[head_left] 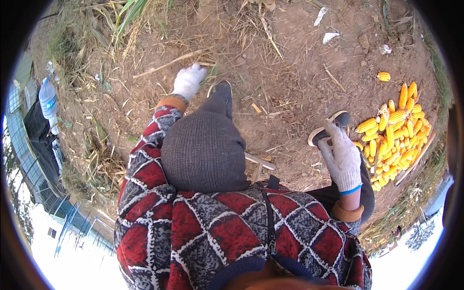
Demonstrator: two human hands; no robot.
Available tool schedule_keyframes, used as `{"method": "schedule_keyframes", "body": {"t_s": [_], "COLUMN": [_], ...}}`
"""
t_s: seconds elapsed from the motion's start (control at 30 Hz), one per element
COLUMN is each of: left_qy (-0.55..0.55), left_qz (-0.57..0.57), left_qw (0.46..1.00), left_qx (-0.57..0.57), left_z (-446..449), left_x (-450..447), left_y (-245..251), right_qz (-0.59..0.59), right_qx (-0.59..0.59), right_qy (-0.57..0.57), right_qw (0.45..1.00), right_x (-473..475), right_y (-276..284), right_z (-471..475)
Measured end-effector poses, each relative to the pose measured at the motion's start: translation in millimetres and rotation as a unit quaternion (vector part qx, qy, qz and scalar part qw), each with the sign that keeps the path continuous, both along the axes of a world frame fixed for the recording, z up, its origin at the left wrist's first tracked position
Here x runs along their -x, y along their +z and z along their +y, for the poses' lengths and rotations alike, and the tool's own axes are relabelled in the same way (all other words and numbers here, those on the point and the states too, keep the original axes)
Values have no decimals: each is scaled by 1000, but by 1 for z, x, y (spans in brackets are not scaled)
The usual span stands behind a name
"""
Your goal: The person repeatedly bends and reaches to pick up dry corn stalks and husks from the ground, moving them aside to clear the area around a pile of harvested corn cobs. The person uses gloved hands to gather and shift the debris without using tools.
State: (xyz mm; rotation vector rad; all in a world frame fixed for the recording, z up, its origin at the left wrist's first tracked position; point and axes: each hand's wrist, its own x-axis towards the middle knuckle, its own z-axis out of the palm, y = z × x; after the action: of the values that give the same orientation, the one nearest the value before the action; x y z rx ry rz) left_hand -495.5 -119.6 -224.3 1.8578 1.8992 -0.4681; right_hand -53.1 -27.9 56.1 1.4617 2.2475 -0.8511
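In a white knit glove, my left hand is low over the dirt beside my left shoe, its fingers curled near a green blade and dry straw; whether it grips any of this cannot be told. My right hand, in a greyish-white glove with a blue cuff edge, is raised over my right leg near the right shoe. Its thumb and fingers are apart with nothing between them. Just right of it lies a pile of husked yellow corn cobs. A short cob lies alone above the pile.
Dry stalks and husks litter the soil. A large plastic bottle is at far left, near a mesh fence. White scraps lie at upper right. A wooden piece shows between my legs, another edges the cob pile.
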Motion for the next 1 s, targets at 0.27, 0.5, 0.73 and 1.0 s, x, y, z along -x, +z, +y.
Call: {"method": "schedule_keyframes", "body": {"t_s": [0.27,0.5,0.73,1.0], "left_qy": [-18,-40,40,220], "left_qz": [43,22,-14,-26], "left_qw": [999,997,999,973], "left_qx": [-26,-58,15,62], "left_z": [125,168,162,166], "left_x": [-33,-33,-22,-19], "left_y": [-1,-14,-29,-56], "right_qz": [-2,-2,-4,8], "right_qx": [11,22,38,37], "right_qy": [-1,-11,-20,-11], "right_qw": [1000,1000,999,999], "right_x": [1,3,10,15], "right_y": [-3,-1,-6,-11], "right_z": [20,47,69,68]}}
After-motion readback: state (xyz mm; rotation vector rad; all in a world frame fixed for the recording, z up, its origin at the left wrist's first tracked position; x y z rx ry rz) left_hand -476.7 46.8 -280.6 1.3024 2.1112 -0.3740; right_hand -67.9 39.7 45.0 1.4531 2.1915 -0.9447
